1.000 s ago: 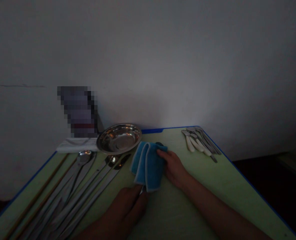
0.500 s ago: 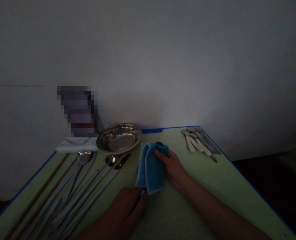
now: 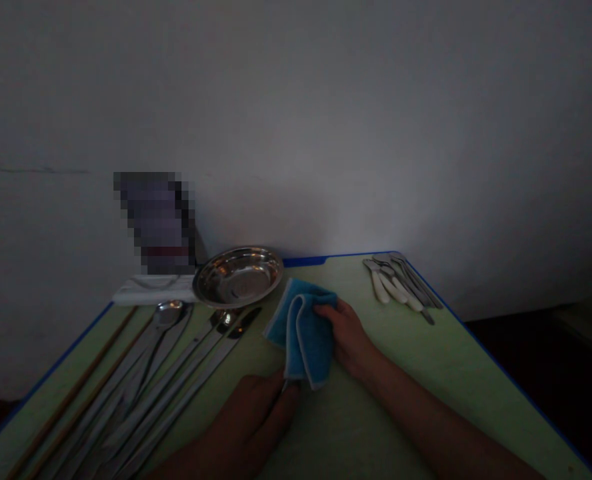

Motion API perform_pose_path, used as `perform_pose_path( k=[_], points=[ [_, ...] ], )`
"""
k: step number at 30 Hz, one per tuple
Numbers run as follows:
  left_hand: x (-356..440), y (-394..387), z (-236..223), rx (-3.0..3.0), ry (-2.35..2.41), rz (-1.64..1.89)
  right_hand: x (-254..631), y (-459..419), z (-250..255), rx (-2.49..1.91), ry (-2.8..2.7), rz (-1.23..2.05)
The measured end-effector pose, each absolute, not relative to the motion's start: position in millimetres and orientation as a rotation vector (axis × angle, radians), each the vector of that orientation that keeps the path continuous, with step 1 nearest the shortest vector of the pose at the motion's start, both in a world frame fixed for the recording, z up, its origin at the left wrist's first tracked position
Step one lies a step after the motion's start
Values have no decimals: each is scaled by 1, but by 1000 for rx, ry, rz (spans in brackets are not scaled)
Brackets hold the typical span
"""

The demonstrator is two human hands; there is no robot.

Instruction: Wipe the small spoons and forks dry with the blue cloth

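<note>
With the steel bowl (image 3: 239,277) as the landmark, the blue cloth (image 3: 313,343) lies nearer the person and a little to the right, folded over on itself and held just above the table (image 3: 376,413). It hides most of the metal utensil (image 3: 285,385); only a sliver shows by the left fingers (too little to tell what kind it is). A pixelated patch covers the upright object (image 3: 159,227) behind and left of the bowl, and the near ends of the cutlery pile (image 3: 146,373) fade into gloom at the lower left.

The left hand (image 3: 256,413), low and nearer than the bowl, has its fingers closed round the utensil, knuckles up. The right hand (image 3: 349,337) comes in from the bowl's right with the forearm slanting up from the lower right; its thumb and fingers pinch the cloth, though the fingers behind the fabric are out of sight.

The table's blue edge runs just behind the bowl, close to the wall (image 3: 296,120). Left of the bowl sits a white item (image 3: 156,290), with two wooden sticks (image 3: 81,387) and the cutlery pile on its near side. Well to the bowl's right, the pale-handled cutlery (image 3: 399,290) lies near the right edge, with a wide span of green tabletop between it and the bowl.
</note>
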State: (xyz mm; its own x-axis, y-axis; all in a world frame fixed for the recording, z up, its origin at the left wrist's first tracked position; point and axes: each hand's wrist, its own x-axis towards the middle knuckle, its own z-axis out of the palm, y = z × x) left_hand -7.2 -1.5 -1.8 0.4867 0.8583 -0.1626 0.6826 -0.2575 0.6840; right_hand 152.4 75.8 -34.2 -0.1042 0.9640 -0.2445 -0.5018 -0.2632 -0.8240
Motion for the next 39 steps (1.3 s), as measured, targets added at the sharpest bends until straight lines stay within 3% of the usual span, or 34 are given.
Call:
perform_pose_path(
  k=[39],
  points=[
    [-5, -4, -6, 2151, 1270, 252, 152, 77, -42, -908, -834, 1629]
  ],
)
